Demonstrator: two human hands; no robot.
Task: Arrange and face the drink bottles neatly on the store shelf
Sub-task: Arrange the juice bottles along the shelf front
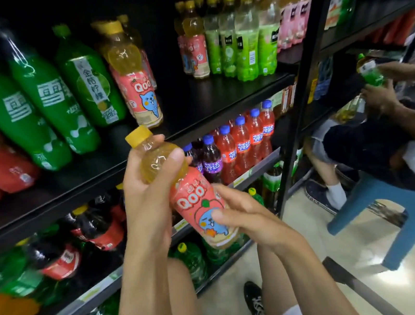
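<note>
I hold the Qoo bottle (195, 198) tilted in front of the shelf (209, 99), not on it, probably to turn its label forward (as on the shelved bottle (140, 88) there). My left hand (149, 187) is curled round the clear upper part, my right hand (244, 219) round the label below.
</note>
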